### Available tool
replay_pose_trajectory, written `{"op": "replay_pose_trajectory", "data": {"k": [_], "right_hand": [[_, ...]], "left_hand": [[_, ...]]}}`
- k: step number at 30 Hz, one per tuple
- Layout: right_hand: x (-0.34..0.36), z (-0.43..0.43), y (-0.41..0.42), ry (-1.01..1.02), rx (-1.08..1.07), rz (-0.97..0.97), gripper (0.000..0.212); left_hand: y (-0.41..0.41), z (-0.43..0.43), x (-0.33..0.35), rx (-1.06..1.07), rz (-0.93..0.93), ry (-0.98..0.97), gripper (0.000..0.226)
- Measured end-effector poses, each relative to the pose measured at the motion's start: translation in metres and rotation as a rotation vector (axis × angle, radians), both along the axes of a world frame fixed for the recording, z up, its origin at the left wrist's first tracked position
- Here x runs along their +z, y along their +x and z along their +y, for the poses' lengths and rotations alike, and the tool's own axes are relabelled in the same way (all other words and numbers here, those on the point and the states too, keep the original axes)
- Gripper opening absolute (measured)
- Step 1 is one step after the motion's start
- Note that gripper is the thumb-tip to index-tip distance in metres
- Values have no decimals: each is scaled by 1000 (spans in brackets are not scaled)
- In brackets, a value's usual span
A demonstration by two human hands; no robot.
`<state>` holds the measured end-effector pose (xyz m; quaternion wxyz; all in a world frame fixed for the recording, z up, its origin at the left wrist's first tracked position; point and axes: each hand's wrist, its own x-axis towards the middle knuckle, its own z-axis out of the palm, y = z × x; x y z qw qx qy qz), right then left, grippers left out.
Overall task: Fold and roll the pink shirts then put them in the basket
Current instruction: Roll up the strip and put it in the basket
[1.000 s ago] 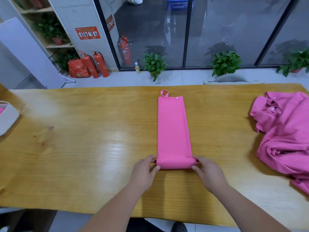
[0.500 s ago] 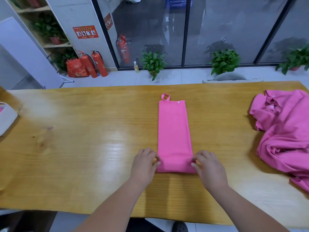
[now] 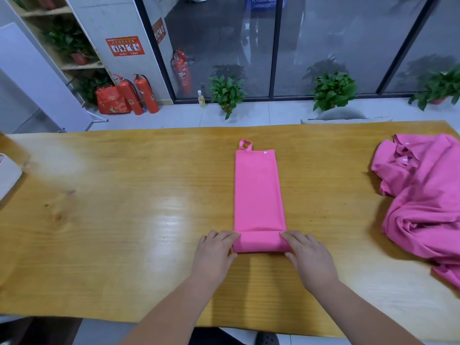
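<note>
A pink shirt (image 3: 257, 190), folded into a long narrow strip, lies in the middle of the wooden table (image 3: 112, 207). Its near end is turned up into a short roll. My left hand (image 3: 215, 255) grips the roll's left end, fingers over the top and thumb under it. At the roll's right end my right hand (image 3: 310, 257) holds it the same way. A heap of unfolded pink shirts (image 3: 423, 195) lies at the table's right edge. The basket (image 3: 7, 178) shows only as a white corner at the far left.
A grey chair back (image 3: 346, 117) stands behind the table's far edge. Beyond it are potted plants (image 3: 226, 93) and glass doors. Red fire extinguishers (image 3: 139, 94) stand by the wall at the back left.
Both hands have moved away from me, turning the strip's near end over into a roll. The flat part of the strip is now shorter.
</note>
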<state>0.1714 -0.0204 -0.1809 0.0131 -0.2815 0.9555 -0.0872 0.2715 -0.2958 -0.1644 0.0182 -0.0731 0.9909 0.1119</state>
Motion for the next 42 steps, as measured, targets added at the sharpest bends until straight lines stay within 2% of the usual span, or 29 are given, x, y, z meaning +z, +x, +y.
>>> {"op": "replay_pose_trajectory", "data": {"k": [4,11,13,16,19,21,24,28,30,34,38,40,42], "right_hand": [[5,-4,-10,-73,-29,-148,54],[14,3,-11,-322,-168,-413,46],[10,8,-10,-389,-189,-458,40],[3,14,-5,-458,-231,-511,37],[2,15,-4,-484,-260,-546,35],[5,12,-7,-477,-258,-504,36],[15,2,-11,-379,-210,-256,32],[15,-8,-11,-224,-12,88,13],[7,-8,-6,-175,20,143,18],[-1,-6,5,-185,-24,130,32],[6,-4,-6,-100,24,-13,54],[11,-2,-15,-38,62,-73,64],[16,-3,-22,-28,76,-110,65]], "left_hand": [[-6,-1,3,82,-14,174,54],[2,-9,2,288,-39,743,60],[7,-9,0,333,-58,821,55],[14,-9,-4,336,-87,839,47],[15,-8,-3,333,-107,812,44],[10,-7,1,337,-76,752,42],[-1,-7,4,232,88,462,33],[-8,1,1,10,209,109,5],[-3,8,-2,-3,239,18,14],[9,14,-9,3,255,-19,27],[3,8,-5,-12,84,-48,59],[-5,7,1,-2,20,-42,63],[-12,5,5,16,-8,-14,62]]}}
